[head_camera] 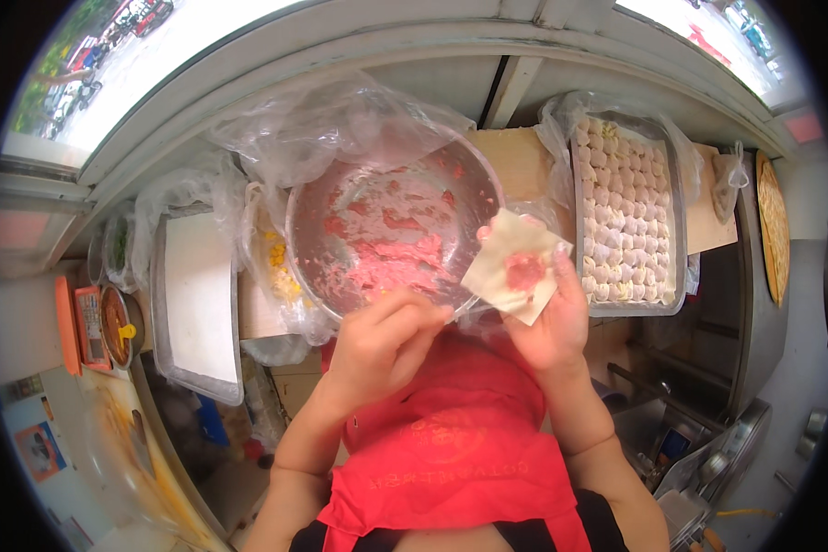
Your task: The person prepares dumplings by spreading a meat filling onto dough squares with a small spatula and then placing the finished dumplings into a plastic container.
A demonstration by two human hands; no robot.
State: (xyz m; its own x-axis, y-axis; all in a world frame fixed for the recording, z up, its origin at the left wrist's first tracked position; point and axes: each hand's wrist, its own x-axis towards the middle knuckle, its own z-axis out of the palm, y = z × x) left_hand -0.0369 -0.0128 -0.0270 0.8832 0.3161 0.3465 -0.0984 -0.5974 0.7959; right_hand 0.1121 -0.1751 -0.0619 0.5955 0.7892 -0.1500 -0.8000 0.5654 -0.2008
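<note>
A square dough wrapper (pixel 491 281) rests on my right hand (pixel 548 324), held by the fingers around its edges. A dab of pink minced meat (pixel 524 271) sits on the wrapper. My left hand (pixel 392 334) is curled with fingers bent at the near rim of a large metal bowl (pixel 291 238); whether a thin tool is in it I cannot tell. Pink minced filling (pixel 400 259) lies in the bowl and smears its inner wall. To the right, a metal tray (pixel 679 276) holds rows of folded dumplings (pixel 621 214) on a pale liner.
Clear plastic sheeting (pixel 331 117) covers the bowl's far rim. Left of the bowl are a bag with yellow pieces (pixel 276 259), a white-lined metal tray (pixel 200 290), and a pot of reddish-brown sauce (pixel 114 317) with a yellow-handled utensil. A round flatbread-like board (pixel 773 228) stands far right.
</note>
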